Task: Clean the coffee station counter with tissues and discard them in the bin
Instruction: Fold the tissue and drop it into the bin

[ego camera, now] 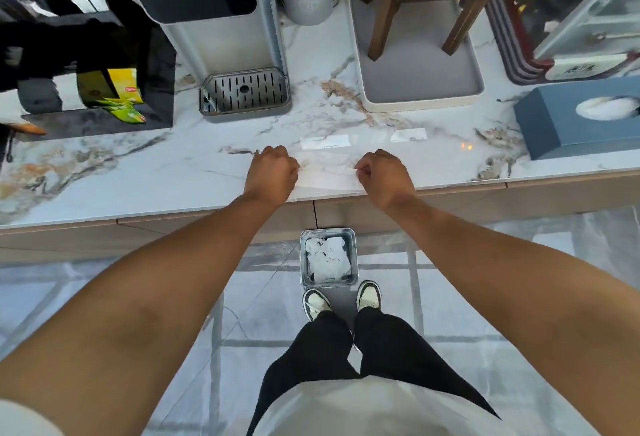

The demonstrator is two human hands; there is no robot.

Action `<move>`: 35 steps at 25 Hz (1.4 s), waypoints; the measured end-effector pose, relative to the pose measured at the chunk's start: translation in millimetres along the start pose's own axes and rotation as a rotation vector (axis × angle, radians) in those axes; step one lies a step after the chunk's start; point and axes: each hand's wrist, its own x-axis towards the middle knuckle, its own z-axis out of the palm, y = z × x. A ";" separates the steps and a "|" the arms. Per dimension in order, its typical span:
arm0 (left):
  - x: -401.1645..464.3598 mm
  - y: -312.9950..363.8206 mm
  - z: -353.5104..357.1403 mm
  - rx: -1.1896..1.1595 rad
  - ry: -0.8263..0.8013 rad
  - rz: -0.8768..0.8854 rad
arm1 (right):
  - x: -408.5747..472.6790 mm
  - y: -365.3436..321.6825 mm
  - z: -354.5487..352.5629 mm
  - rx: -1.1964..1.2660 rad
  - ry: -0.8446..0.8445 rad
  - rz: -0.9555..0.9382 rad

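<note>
I have both hands on the job: my left hand and right hand are each curled shut, pinching opposite ends of one thin tissue stretched flat between them on the marble counter, close to its front edge. The sheet is so pale against the stone that I can barely trace its outline.

To do this step well, I judge I should keep the sheet taut and pressed down, drag it evenly toward me so the loosened grime comes along rather than smearing, and bunch it before the edge so nothing drops on the floor.

The bin sits on the floor at 6 o'clock from the tissue, just in front of my shoes and below the counter's edge, so the drop is short.

Counting: one tissue in hand; one bin, holding a heap of crumpled white tissues I can't count apart; one blue tissue box at 3 o'clock, a sheet poking from its slot; one water dispenser at 11 o'clock; one grey tray at 1 o'clock.
</note>
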 end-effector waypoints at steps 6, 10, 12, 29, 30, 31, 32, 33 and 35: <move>-54.5 13.8 8.8 -0.091 0.066 -0.065 | -38.6 16.9 4.8 0.079 -0.005 -0.117; -102.4 29.0 26.3 -0.113 0.072 -0.183 | -76.0 33.2 16.8 0.145 -0.032 -0.142; -126.4 35.6 38.5 -0.114 0.075 -0.236 | -92.6 40.6 27.5 0.165 -0.085 -0.148; -112.0 -20.0 323.0 0.068 -0.321 -0.100 | -74.0 171.8 274.1 0.003 -0.298 0.006; -103.6 -24.6 340.3 0.079 -0.322 -0.104 | -69.5 182.1 293.3 0.004 -0.303 0.013; -95.5 -28.3 356.4 0.085 -0.313 -0.116 | -65.2 190.2 309.4 -0.004 -0.312 0.009; -88.3 -31.7 371.0 0.099 -0.308 -0.124 | -60.9 198.1 325.1 -0.005 -0.318 -0.004; -82.0 -34.4 383.6 0.115 -0.300 -0.132 | -56.7 204.1 338.3 -0.009 -0.325 -0.009; -76.0 -36.8 403.0 0.142 -0.302 -0.132 | -52.5 211.8 358.1 -0.021 -0.336 -0.013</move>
